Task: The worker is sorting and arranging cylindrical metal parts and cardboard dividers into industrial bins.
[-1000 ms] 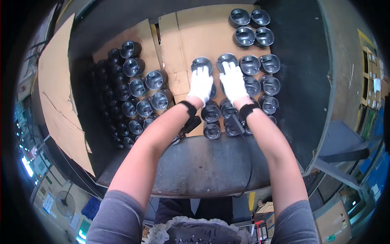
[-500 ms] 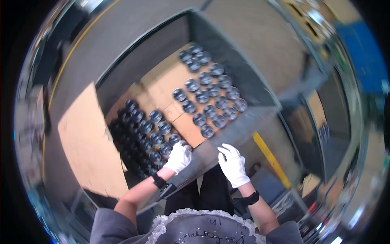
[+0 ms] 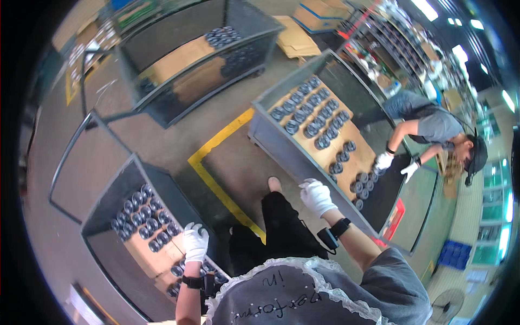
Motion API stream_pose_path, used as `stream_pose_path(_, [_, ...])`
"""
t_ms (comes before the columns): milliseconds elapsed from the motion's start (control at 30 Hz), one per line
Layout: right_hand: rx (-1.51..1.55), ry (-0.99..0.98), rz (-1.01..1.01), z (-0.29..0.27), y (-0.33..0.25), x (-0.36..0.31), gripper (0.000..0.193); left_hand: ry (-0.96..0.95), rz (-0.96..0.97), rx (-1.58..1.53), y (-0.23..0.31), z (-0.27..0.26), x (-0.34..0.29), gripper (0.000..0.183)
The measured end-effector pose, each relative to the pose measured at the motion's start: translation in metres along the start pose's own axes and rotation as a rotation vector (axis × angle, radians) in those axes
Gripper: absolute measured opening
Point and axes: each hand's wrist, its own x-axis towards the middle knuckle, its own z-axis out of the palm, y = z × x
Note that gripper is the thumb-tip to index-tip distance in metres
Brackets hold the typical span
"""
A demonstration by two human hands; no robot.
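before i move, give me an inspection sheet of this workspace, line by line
Surface: brown cardboard lines the left cart and right cart
Metal parts: dark, round, grouped in both carts
Clutter: cardboard sheets beyond the right cart
Left hand: gloved, open, near the left cart's rim
Right hand: gloved, fingers curled, near the right cart; grip unclear
Cables: black cable beside the right wrist's box
Surroundings: yellow floor line; third cart; co-worker leaning over the right cart

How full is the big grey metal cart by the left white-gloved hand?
Partly full: dark, round metal pieces sit in rows on tan cardboard, and some cardboard shows bare.
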Motion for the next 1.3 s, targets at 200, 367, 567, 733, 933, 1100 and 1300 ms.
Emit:
stream_pose_path(200, [0.112,-0.043,0.307,0.011,0.128,-0.002,0.019,-0.087,0.255,0.14,0.116,0.04,0.099,0.019])
stream_pose_path(367, [0.134,-0.026,0.5,0.073,0.254,0.083,0.036,-0.12,0.423,0.117,0.256,0.097,0.157,0.017])
stream_pose_path(567, [0.215,-0.105,0.505,0.154,0.348,0.24,0.049,-0.494,0.231,0.086,0.36,0.154,0.17,0.02])
stream_pose_path(733, [0.033,-0.267,0.37,0.226,0.395,0.319,0.026,-0.562,0.314,0.088,0.437,0.19,0.223,0.021])
stream_pose_path(933, [0.369,0.029,0.744,0.289,0.399,0.325,0.02,-0.501,0.53,0.1,0.48,0.299,0.312,0.017])
stream_pose_path(1100, [-0.045,-0.169,0.492,0.298,0.402,0.32,0.019,-0.522,0.828,0.38,0.471,0.434,0.389,0.021])
stream_pose_path(1300, [0.114,-0.14,0.444,0.274,0.406,0.257,0.015,-0.469,1.298,0.47,0.47,0.551,0.451,0.031])
